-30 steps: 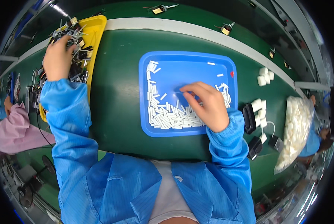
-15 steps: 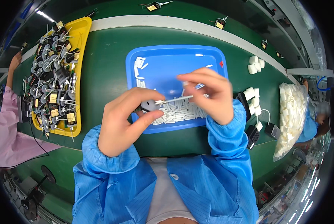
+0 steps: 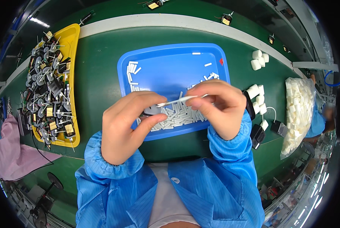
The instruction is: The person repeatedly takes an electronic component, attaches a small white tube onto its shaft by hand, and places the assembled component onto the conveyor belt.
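Over a blue tray (image 3: 170, 47), my left hand (image 3: 118, 125) pinches a small grey-and-black wired part (image 3: 151, 110) between thumb and fingers. Its grey rounded side shows beside the fingertips; the rest is hidden by the hand. From it a thin white lead (image 3: 180, 100) stretches to the right. My right hand (image 3: 227, 108) is closed on the far end of that lead, thumb against forefinger. Whether a small sleeve is also in the pinch cannot be made out. Many short white tubes (image 3: 176, 118) lie in the tray below both hands.
At left a yellow tray (image 3: 73, 49) is heaped with similar wired parts (image 3: 52, 91). White foam-like blocks (image 3: 256, 64), a black adapter (image 3: 257, 136) and a clear bag (image 3: 297, 114) of white blocks stand at right. A co-worker's pink sleeve (image 3: 14, 152) shows far left.
My right hand has come down onto the white lead, its fingers now closing on it. The co-worker's raised hand at far left has gone from view. The whole view has shifted slightly.
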Demonstrator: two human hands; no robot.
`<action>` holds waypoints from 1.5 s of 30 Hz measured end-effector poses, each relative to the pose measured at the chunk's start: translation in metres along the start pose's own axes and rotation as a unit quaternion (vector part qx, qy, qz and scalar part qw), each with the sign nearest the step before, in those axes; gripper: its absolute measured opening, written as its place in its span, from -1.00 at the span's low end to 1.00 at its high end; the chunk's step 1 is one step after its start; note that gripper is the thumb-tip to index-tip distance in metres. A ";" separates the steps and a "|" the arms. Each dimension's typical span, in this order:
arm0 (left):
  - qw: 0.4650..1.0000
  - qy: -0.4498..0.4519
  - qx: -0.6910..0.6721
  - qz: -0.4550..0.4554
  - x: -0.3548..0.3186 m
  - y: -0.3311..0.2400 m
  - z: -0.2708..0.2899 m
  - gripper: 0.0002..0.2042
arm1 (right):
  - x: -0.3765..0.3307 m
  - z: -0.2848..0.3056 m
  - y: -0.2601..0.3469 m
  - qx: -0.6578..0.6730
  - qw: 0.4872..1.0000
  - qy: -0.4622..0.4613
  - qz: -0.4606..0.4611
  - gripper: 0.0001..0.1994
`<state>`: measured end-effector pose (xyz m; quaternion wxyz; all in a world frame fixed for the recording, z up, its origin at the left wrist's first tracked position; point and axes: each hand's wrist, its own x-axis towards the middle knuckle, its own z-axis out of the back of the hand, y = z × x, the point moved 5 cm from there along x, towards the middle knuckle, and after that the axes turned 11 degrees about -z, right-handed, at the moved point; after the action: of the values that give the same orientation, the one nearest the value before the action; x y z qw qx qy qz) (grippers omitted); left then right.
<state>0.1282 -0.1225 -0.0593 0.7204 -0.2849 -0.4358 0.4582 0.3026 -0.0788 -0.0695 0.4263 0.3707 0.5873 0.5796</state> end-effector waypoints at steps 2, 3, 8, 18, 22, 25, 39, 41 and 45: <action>0.999 0.001 0.034 -0.024 0.005 -0.001 -0.004 -0.75 | 0.003 -0.008 0.001 -0.089 0.995 -0.009 0.034 -0.87; 0.996 0.001 0.067 -0.050 0.008 -0.001 -0.005 -0.74 | 0.005 -0.008 0.001 -0.089 0.995 -0.009 0.033 -0.87; 0.994 0.021 0.078 -0.070 0.016 0.002 -0.007 -0.72 | 0.013 -0.006 -0.002 -0.200 0.979 -0.007 0.046 -0.90; 0.991 -0.023 0.102 -0.079 0.083 0.079 -0.015 -0.73 | 0.040 0.020 -0.019 -0.161 0.973 -0.162 0.044 -0.60; 0.923 -0.059 0.359 -0.126 0.153 0.195 0.031 -0.77 | 0.038 0.023 -0.022 -0.142 0.980 -0.138 0.021 -0.61; 0.893 0.018 0.445 -0.068 0.183 0.262 0.038 -0.70 | 0.034 0.021 -0.038 -0.165 0.979 -0.115 -0.028 -0.69; 0.925 -0.057 0.373 0.053 0.138 0.241 0.119 -0.67 | 0.030 -0.006 -0.048 -0.416 0.909 0.010 0.033 -0.85; 0.982 -0.135 0.101 0.088 0.107 0.203 0.122 -0.63 | 0.027 -0.005 -0.048 -0.456 0.889 -0.025 -0.005 -0.89; 0.920 -0.094 -0.347 0.156 0.057 0.117 0.052 -0.54 | 0.019 -0.001 -0.067 -0.476 0.879 0.012 0.005 -0.88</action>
<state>0.0451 -0.0212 -0.1086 0.4513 -0.5371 -0.5833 0.4094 0.2988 -0.0651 -0.1376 0.5414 0.1195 0.2433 0.7959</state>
